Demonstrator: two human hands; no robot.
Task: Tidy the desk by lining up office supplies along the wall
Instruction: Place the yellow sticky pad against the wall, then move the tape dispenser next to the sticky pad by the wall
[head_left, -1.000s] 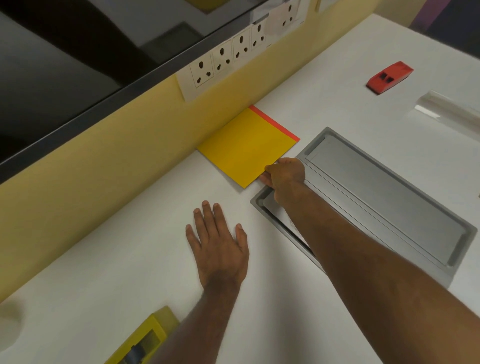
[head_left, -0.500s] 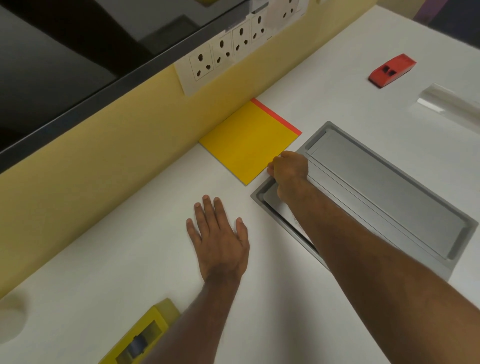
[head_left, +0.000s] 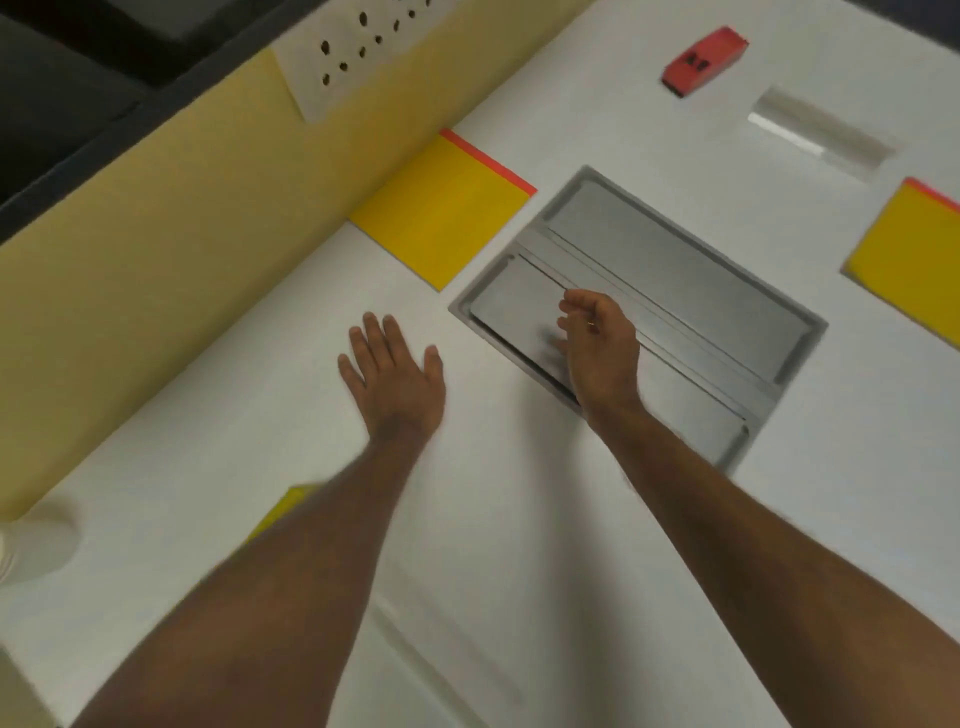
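A yellow pad with a red edge (head_left: 441, 210) lies flat against the yellow wall (head_left: 171, 218). My right hand (head_left: 597, 345) hovers over the grey cable hatch (head_left: 675, 265) with loosely curled fingers and holds nothing. My left hand (head_left: 395, 382) rests flat on the white desk (head_left: 519, 545), fingers spread. A second yellow pad with a red edge (head_left: 914, 254) lies at the right edge. A red stapler (head_left: 704, 60) sits far back on the desk, and a clear roll or tube (head_left: 821, 132) lies near it. A yellow object (head_left: 280, 512) peeks out from under my left forearm.
A white socket strip (head_left: 353, 57) is mounted on the wall above the pad. A white cup-like object (head_left: 36, 540) stands at the left edge. A dark screen (head_left: 67, 88) sits above the wall panel.
My right hand let go of the yellow pad and pulled back over the grey hatch. The view swung right, bringing a second yellow pad into sight. My left hand stayed flat.
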